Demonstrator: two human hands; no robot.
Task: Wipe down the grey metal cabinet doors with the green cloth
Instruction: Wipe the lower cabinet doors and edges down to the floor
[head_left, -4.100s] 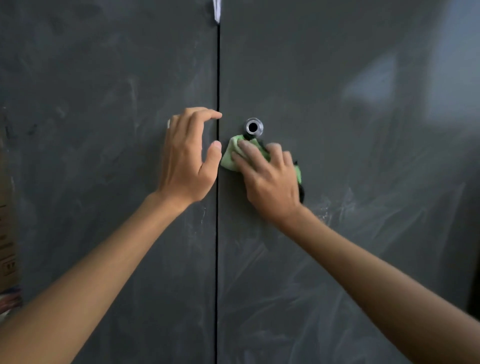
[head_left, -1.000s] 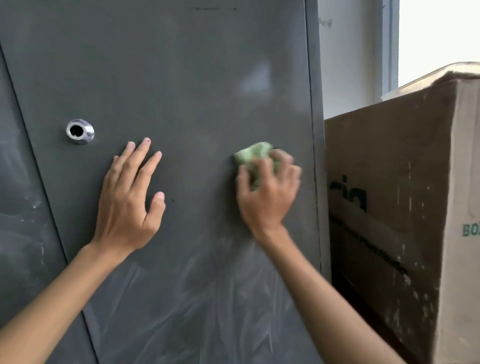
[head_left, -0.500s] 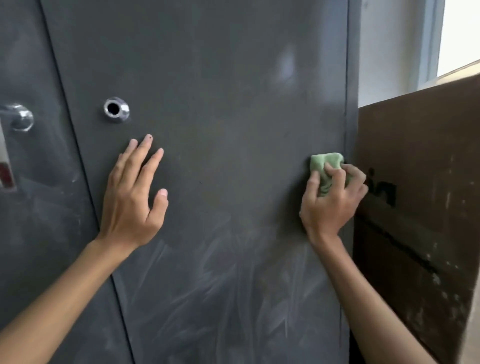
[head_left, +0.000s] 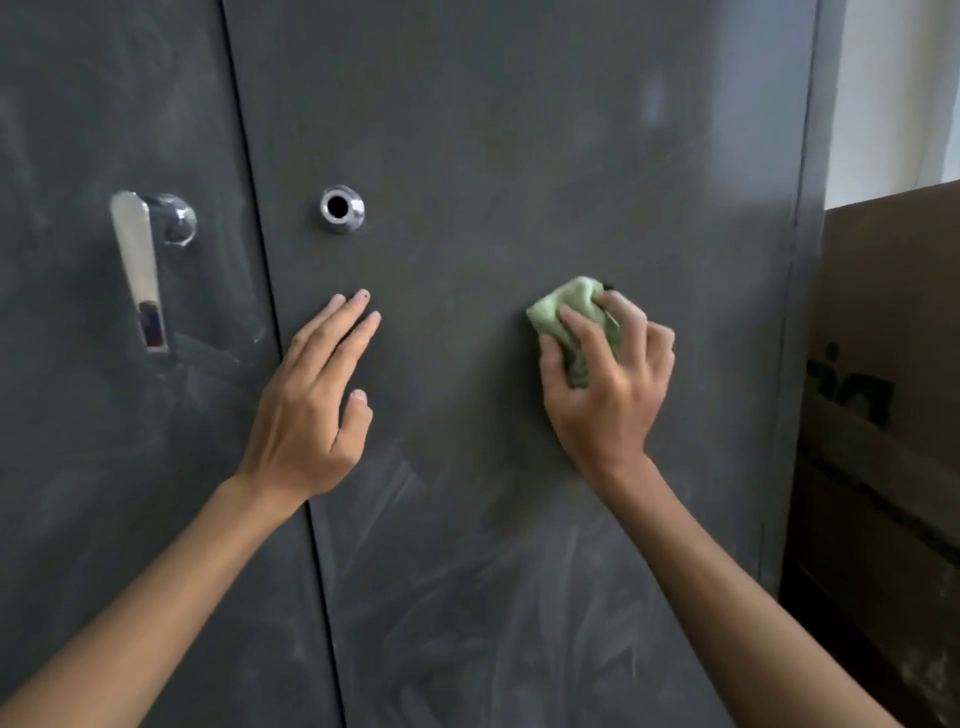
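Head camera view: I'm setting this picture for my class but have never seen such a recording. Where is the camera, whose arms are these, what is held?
There is no machine: a person wears one wide-angle camera on the head, so the two arms reaching in from below are the wearer's own. Ahead are two grey metal cabinet doors. The left hand lies flat, fingers straight, on the right door, holding nothing. The right hand grips a bunched green cloth against the same door. A round metal ring sits above the left hand; the left door carries a shiny lever handle. Pale smears show lower down. A brown cardboard box stands right of the cabinet.
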